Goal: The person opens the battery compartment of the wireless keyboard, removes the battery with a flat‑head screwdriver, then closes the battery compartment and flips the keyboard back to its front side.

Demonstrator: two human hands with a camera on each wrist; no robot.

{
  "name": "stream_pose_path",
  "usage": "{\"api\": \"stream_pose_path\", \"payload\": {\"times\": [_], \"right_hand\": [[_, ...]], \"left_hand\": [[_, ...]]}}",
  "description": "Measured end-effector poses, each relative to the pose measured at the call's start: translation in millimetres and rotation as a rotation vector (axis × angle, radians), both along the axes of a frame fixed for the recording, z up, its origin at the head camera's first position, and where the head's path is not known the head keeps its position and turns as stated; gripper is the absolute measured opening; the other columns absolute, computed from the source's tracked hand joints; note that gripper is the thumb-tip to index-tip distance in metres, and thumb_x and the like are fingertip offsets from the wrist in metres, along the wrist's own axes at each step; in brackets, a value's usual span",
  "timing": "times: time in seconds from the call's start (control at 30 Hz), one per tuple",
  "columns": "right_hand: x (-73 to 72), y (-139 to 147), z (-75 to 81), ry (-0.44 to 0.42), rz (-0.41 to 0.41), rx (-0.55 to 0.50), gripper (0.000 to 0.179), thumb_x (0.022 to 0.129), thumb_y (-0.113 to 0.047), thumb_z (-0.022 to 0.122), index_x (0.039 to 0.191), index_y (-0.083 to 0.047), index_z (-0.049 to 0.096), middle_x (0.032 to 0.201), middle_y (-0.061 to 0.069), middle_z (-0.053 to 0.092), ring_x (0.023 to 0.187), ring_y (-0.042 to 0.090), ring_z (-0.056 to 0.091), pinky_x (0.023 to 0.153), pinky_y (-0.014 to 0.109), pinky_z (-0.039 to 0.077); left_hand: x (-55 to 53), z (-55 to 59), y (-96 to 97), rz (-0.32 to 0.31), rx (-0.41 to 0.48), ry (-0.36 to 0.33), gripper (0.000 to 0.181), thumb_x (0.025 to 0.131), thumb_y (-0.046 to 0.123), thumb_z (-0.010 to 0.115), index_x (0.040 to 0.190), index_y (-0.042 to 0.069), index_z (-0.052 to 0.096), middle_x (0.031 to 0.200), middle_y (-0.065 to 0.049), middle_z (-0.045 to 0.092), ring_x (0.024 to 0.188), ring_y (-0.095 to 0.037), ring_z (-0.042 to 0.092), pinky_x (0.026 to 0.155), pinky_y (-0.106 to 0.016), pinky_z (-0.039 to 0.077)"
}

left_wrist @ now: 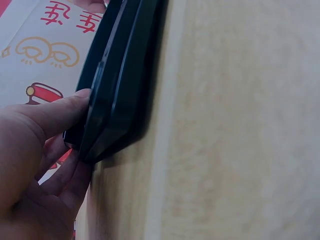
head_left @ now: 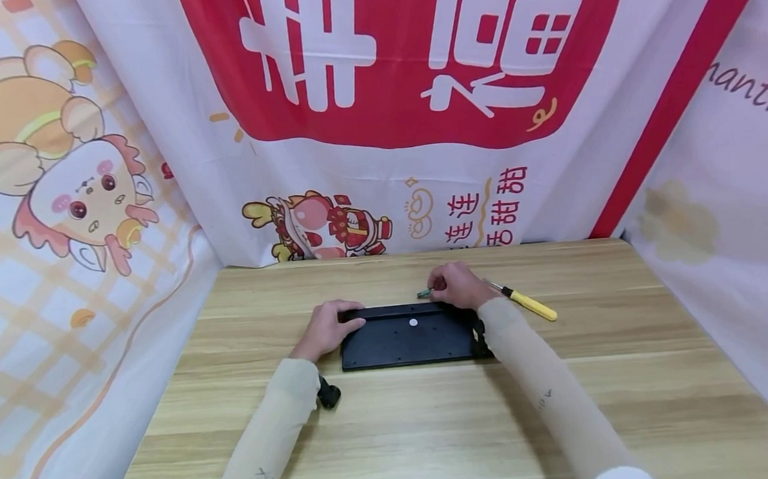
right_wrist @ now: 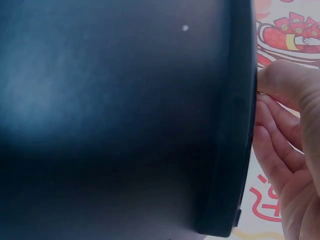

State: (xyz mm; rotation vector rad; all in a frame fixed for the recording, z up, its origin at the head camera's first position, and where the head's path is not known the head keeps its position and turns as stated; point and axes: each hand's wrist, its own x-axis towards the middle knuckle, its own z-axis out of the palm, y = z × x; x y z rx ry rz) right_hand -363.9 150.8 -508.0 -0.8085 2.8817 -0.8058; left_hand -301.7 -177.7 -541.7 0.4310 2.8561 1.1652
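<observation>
A black keyboard [head_left: 392,344] lies underside up on the table, with a raised ridge along its far edge and a round white spot near the middle. At its far left corner my left hand [head_left: 325,328] grips it, thumb on one face and fingers under the corner, as the left wrist view shows with the keyboard [left_wrist: 125,75] edge-on. My right hand [head_left: 458,286] is just beyond the far edge, pinching a small green battery [head_left: 423,293]. In the right wrist view, the keyboard [right_wrist: 125,100] hides the fingertips and the battery.
A screwdriver [head_left: 533,306] with a yellow and black handle lies right of my right hand, its shaft partly behind that hand. The wood-grain table [head_left: 426,432] is bordered by printed cloths, including a back cloth [head_left: 418,161] beyond its far edge.
</observation>
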Motion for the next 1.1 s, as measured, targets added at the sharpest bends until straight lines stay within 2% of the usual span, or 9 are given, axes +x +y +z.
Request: {"api": "stream_pose_path", "payload": {"times": [0.37, 0.77, 0.87, 1.1], "right_hand": [[-10.0, -3.3, -7.6, -0.01, -0.024, 0.058, 0.004, 0.093, -0.009, 0.079, 0.097, -0.009, 0.08, 0.094, 0.003, 0.079, 0.089, 0.015, 0.071, 0.086, 0.036, 0.062], [-7.4, -8.8, -4.6, -0.012, -0.027, 0.148, 0.005, 0.095, -0.012, 0.078, 0.099, -0.009, 0.081, 0.095, 0.003, 0.078, 0.089, 0.015, 0.069, 0.087, 0.037, 0.061], [-6.5, -3.0, 1.0, -0.025, -0.041, 0.142, 0.01, 0.097, -0.014, 0.076, 0.104, -0.009, 0.08, 0.098, 0.005, 0.077, 0.09, 0.017, 0.068, 0.088, 0.038, 0.061], [-3.4, 23.3, 26.5, -0.032, -0.092, 0.139, 0.024, 0.099, -0.012, 0.073, 0.119, -0.001, 0.077, 0.111, 0.013, 0.077, 0.101, 0.026, 0.071, 0.095, 0.046, 0.061]], "left_hand": [[-0.7, 0.3, 0.7, 0.002, -0.008, 0.006, 0.031, 0.097, 0.028, 0.079, 0.128, 0.02, 0.078, 0.137, -0.006, 0.072, 0.137, -0.029, 0.062, 0.118, -0.052, 0.047], [-2.1, -2.2, -1.5, -0.009, -0.013, 0.01, 0.03, 0.098, 0.027, 0.078, 0.127, 0.02, 0.078, 0.137, -0.006, 0.073, 0.137, -0.03, 0.063, 0.118, -0.053, 0.048], [-2.9, -1.7, -1.8, -0.008, -0.009, 0.012, 0.03, 0.098, 0.027, 0.078, 0.128, 0.019, 0.078, 0.138, -0.007, 0.072, 0.137, -0.031, 0.063, 0.118, -0.054, 0.048], [-2.5, -0.5, 0.2, 0.0, -0.018, -0.011, 0.031, 0.098, 0.027, 0.078, 0.129, 0.02, 0.077, 0.14, -0.008, 0.071, 0.139, -0.032, 0.061, 0.119, -0.054, 0.046]]}}
